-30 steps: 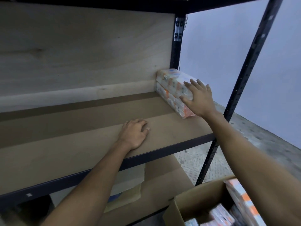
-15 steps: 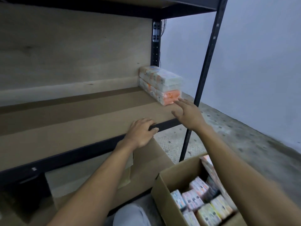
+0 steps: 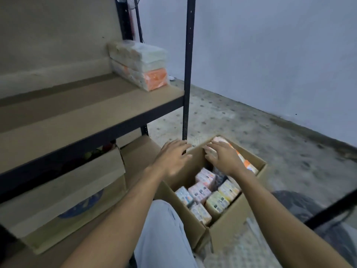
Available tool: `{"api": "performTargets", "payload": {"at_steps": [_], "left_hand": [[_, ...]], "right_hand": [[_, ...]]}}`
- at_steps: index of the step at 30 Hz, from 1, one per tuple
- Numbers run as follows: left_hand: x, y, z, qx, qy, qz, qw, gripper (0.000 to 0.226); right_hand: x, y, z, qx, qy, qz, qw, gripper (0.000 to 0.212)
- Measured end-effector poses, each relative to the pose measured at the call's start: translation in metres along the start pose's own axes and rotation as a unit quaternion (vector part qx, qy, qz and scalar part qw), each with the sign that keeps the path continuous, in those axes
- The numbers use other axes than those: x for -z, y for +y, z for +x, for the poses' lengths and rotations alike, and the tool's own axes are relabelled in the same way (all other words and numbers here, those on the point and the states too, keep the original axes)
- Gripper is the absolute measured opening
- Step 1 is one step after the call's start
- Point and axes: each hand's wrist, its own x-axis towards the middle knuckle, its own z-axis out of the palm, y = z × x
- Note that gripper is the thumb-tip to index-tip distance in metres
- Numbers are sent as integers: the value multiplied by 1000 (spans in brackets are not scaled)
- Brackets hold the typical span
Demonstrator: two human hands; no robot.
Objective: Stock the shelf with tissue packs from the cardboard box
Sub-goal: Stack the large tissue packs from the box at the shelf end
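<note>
An open cardboard box (image 3: 229, 223) stands on the floor, holding several pastel tissue packs (image 3: 201, 192). A long orange-and-white tissue pack (image 3: 244, 161) leans along the box's far right wall. My right hand (image 3: 222, 157) hovers over that pack's upper end with fingers spread and holds nothing. My left hand (image 3: 172, 156) is open over the box's far left rim, empty. Two tissue packs (image 3: 140, 64) lie stacked at the right end of the wooden shelf (image 3: 77, 117).
A black metal upright (image 3: 187, 70) of the shelf frame stands just behind the box. Flattened cardboard (image 3: 65, 192) leans on the lower shelf at left. My knee in light trousers (image 3: 164, 229) is beside the box. A pale wall and speckled floor lie to the right.
Both hands have left the shelf and dropped down to the box. The view has swung down and right, so the box now fills the lower middle.
</note>
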Motion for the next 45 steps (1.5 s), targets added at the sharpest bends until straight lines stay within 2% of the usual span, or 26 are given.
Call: {"api": "performTargets", "payload": {"at_steps": [4, 7, 11, 17, 22, 25, 28, 31, 36, 41, 45], "left_hand": [[-43, 3, 22, -17, -49, 3, 999, 48], [-73, 1, 48, -25, -84, 27, 996, 53], [-106, -4, 89, -51, -130, 57, 989, 56], [-164, -23, 155, -129, -116, 117, 978, 62], [-199, -37, 194, -195, -103, 162, 962, 69], [-208, -43, 211, -234, -77, 168, 955, 72], [-213, -46, 225, -264, -59, 184, 945, 75], [-217, -48, 232, -276, -37, 185, 942, 73], [-222, -53, 231, -272, -11, 163, 948, 61], [-214, -48, 228, -268, -12, 138, 953, 51], [-195, -43, 223, -272, -21, 106, 956, 51]], "right_hand": [[-27, 45, -18, -60, -45, 2, 997, 52], [-47, 78, -21, -102, -54, -10, 993, 54], [-69, 114, -18, -142, -60, -30, 988, 67], [-101, 151, -1, -180, -35, -57, 981, 77], [-108, 162, 19, -209, -69, -52, 974, 91], [-111, 165, 26, -216, -90, -32, 972, 106], [-116, 165, 28, -221, -105, -60, 968, 117], [-123, 164, 30, -223, -97, -94, 965, 109], [-129, 160, 30, -235, -81, -87, 965, 94], [-115, 155, 23, -215, -32, -90, 972, 82], [-98, 151, 14, -192, -31, -74, 978, 76]]}}
